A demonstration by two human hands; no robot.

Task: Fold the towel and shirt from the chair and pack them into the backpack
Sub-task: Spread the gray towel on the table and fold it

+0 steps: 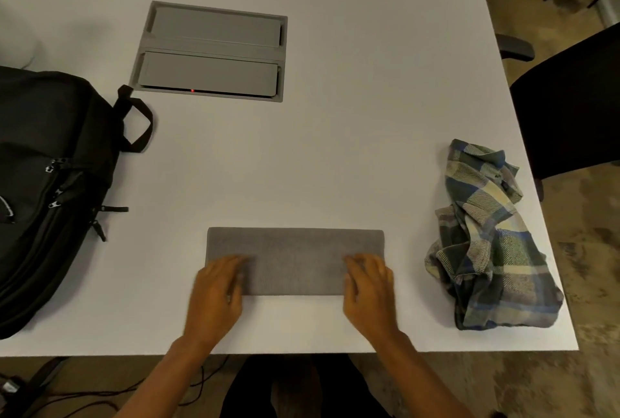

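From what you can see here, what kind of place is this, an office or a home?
Probably an office or meeting room. The large white table has a built-in grey cable hatch, a black office chair stands at its side, and the floor looks like patterned carpet.

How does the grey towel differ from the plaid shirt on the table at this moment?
The towel is plain grey; the shirt is plaid in blue, green and cream. The towel lies flat as a neat folded rectangle; the shirt is a crumpled heap. The left hand and right hand rest on the towel; nothing touches the shirt. Both lie on the white table, outside the backpack.
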